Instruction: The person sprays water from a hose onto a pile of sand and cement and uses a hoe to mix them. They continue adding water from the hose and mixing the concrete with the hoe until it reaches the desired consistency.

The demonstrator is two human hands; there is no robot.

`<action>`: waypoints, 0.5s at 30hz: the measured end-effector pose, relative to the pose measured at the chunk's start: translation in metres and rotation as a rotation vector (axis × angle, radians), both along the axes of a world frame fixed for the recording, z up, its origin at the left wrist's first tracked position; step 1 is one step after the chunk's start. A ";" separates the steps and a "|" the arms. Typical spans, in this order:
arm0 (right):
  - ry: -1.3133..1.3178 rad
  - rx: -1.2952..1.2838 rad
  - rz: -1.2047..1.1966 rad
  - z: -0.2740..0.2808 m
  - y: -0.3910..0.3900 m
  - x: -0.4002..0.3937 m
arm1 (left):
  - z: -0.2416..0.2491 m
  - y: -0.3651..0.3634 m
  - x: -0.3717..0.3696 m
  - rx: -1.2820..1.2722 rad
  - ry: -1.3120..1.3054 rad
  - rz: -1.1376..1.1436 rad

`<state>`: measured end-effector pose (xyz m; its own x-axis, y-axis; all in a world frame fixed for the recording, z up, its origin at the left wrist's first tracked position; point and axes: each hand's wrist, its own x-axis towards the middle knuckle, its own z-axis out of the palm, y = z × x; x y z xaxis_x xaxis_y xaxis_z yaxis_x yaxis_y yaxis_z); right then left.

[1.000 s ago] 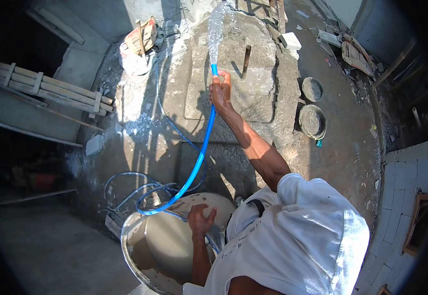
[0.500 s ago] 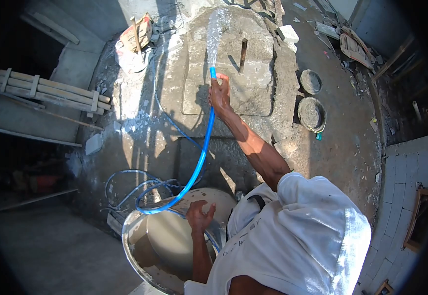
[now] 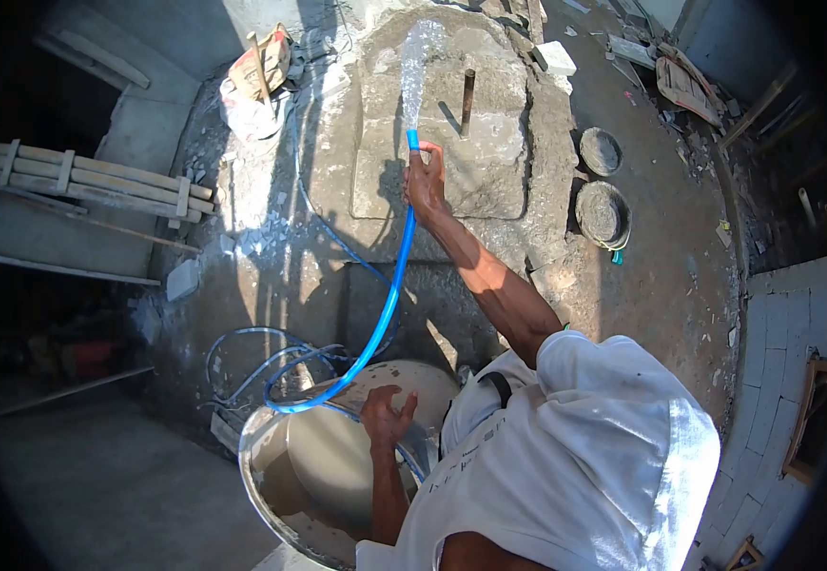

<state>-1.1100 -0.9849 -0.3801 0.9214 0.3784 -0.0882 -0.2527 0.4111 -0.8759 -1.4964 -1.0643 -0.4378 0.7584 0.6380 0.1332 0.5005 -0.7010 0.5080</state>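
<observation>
My right hand point(image 3: 425, 181) is wrapped round a blue hose point(image 3: 395, 285) close to its outlet. Water point(image 3: 420, 71) sprays from the hose end onto a rough concrete slab point(image 3: 489, 176), from which a rusty metal rod point(image 3: 467, 103) stands up. The hose curves down from my hand past the rim of a large round drum point(image 3: 253, 485). My left hand point(image 3: 388, 417) hovers over the drum, thumb and fingers apart, with nothing in it. Murky grey water shows inside the drum.
Two buckets of grey material, the upper bucket point(image 3: 601, 152) and lower bucket point(image 3: 603, 214), stand right of the slab. A torn sack point(image 3: 253, 95) lies at upper left near bamboo poles point(image 3: 99, 176). Loose hose coils point(image 3: 242, 366) lie beside the drum. A white block point(image 3: 555, 59) sits at the slab's corner.
Almost nothing differs. Water still streams from the hose in my right hand, and both hands keep nearly the same places, with only a slight shift of the view.
</observation>
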 end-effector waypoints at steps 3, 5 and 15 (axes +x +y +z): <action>-0.008 0.053 -0.023 0.001 -0.001 0.001 | 0.002 -0.001 0.000 -0.004 0.008 0.002; 0.000 0.074 -0.037 0.005 -0.005 0.000 | 0.003 -0.001 0.001 -0.005 0.015 0.003; 0.017 0.152 -0.081 -0.003 -0.007 0.001 | 0.003 -0.001 0.001 -0.014 0.020 0.010</action>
<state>-1.1088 -0.9923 -0.3835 0.9484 0.3129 -0.0514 -0.2276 0.5586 -0.7976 -1.4953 -1.0649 -0.4345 0.7543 0.6473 0.1092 0.5175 -0.6887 0.5078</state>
